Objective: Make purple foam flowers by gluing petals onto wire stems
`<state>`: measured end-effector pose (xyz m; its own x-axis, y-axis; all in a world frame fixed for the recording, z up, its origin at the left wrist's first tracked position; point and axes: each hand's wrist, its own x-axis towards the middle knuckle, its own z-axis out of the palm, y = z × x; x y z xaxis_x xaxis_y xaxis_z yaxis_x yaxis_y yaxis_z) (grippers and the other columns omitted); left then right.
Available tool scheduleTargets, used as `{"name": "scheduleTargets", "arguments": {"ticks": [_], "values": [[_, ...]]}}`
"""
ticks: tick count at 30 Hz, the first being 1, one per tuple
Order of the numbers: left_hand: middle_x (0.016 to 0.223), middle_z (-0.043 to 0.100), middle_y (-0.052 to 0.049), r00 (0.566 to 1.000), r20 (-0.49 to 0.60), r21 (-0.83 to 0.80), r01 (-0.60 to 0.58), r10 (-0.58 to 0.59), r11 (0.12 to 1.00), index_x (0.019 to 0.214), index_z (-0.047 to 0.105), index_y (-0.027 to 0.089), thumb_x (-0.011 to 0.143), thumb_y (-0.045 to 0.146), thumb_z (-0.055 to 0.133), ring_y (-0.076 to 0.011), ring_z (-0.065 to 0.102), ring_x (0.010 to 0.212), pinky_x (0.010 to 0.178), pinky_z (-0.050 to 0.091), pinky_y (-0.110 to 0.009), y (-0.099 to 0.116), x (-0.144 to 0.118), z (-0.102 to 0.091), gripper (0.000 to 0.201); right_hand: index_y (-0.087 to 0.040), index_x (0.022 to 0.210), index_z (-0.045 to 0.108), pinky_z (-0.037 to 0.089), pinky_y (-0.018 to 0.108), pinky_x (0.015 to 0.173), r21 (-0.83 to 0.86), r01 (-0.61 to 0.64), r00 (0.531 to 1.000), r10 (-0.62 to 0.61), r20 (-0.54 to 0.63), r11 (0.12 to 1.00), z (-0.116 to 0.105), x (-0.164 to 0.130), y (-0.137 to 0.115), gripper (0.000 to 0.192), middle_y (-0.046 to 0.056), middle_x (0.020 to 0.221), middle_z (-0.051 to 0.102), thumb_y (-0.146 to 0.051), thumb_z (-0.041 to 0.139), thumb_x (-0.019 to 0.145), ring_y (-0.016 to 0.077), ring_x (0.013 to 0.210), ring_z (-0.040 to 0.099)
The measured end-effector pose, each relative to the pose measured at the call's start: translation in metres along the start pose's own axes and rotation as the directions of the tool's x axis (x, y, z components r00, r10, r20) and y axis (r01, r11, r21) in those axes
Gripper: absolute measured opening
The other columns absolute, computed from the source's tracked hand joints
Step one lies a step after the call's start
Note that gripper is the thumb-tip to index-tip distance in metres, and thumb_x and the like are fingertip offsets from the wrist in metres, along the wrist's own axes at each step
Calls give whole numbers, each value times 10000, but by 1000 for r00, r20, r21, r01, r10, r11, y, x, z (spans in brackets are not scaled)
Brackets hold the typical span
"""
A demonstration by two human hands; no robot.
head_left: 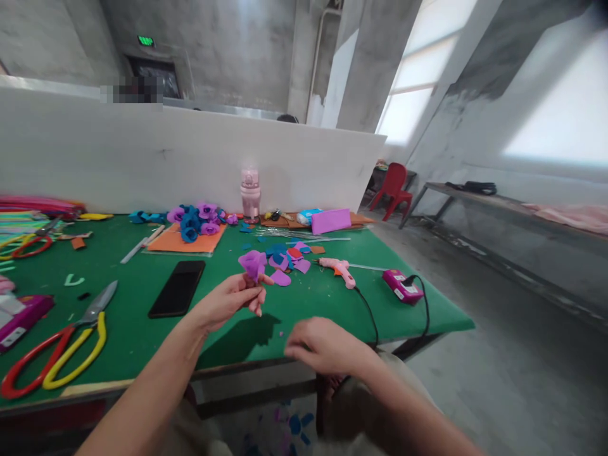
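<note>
My left hand (227, 301) holds a purple foam flower (252, 263) up above the green table (304, 304), fingers pinched around its base. My right hand (319, 345) hovers lower, near the table's front edge, fingers curled; I cannot see anything in it. Just beyond the flower lie loose purple, blue and red foam petals (287, 259). A pink glue gun (338, 269) rests to the right of them, its black cord running off the table edge.
A black phone (178, 288) lies left of my left hand. Red-and-yellow scissors (61, 351) sit at front left. Finished blue and purple flowers (197, 220) rest on an orange sheet. A pink bottle (250, 193) stands by the white partition. A pink power strip (401, 285) sits near the right edge.
</note>
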<state>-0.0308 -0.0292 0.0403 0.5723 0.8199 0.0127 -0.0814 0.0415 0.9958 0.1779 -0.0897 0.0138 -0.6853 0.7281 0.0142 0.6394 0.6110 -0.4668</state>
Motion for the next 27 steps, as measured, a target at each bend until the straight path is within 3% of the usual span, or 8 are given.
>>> {"name": "scheduleTargets", "arguments": {"ticks": [2,7,10,13,16,19,23,27], "values": [[632,537,19,999,-40,-42,-15,14,999,979,527,158,764,247,580,-81,463,504,588,478,-280,-4,4,-2,239,-198,818,684,383,212,627,94,39,999,-41,19,995,-16,-5,-9,222,17,723,670,-339,511,818,124,672,577],[678,610,7,987,-150,-103,-74,58,992,938,455,177,744,241,615,-68,482,482,581,495,-272,-9,13,-4,259,-160,694,639,346,215,550,365,-33,906,182,-381,930,-40,37,6,248,-3,591,577,-319,493,817,105,567,496],[707,632,-1,975,-215,-125,-87,59,988,934,459,171,728,235,632,-64,488,462,552,494,-260,-11,18,-1,277,-164,793,619,407,223,604,715,110,808,357,-469,690,-33,67,21,223,8,692,595,-331,474,819,108,627,526],[730,653,-18,962,-271,-150,-74,31,986,879,475,160,702,245,657,-66,503,447,533,489,-253,-13,23,2,269,-183,910,604,442,255,703,817,196,791,405,-459,542,-18,79,28,212,26,828,622,-300,449,825,123,744,565],[725,663,-26,936,-351,-143,-79,24,987,794,472,151,685,249,673,-62,517,448,489,446,-200,-15,27,2,248,-196,918,617,437,272,739,687,115,826,316,-467,717,-7,74,31,222,24,851,633,-230,414,835,137,790,569],[716,665,-17,884,-462,-122,-146,74,982,770,471,153,680,244,676,-50,507,446,461,405,-167,-14,28,-3,241,-182,867,654,410,279,777,351,44,943,77,-324,936,-5,61,28,214,43,859,656,-180,446,817,157,817,571],[701,665,-11,862,-501,-109,-155,80,982,762,476,159,675,244,676,-46,493,441,448,388,-159,-13,28,-12,235,-140,787,671,404,258,743,91,135,987,-125,-100,987,-5,41,18,201,80,799,662,-163,472,804,167,794,573],[705,661,-12,869,-489,-106,-144,74,984,760,486,155,674,235,675,-45,489,441,434,376,-155,-13,29,-11,223,-133,706,672,405,208,639,201,187,972,-211,105,961,-8,28,14,211,44,688,649,-156,481,792,124,666,565]]}}
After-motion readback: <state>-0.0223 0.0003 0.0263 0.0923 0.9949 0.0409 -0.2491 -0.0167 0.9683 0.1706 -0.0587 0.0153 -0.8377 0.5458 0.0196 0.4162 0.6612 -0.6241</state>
